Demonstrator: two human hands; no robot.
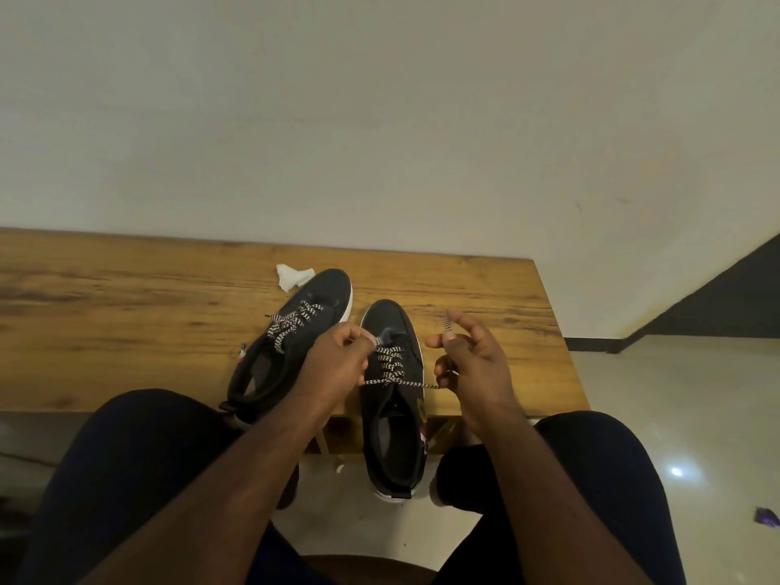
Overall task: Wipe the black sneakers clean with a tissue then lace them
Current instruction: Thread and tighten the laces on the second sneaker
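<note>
On a wooden table (126,314), a crumpled white tissue (292,275) lies at the toe of the left black sneaker (291,344), already laced. The left hand (337,356) pinches one end of the black-and-white lace (390,365) over the right sneaker (392,399). The right hand (468,356) grips the other lace end, drawn taut sideways.
</note>
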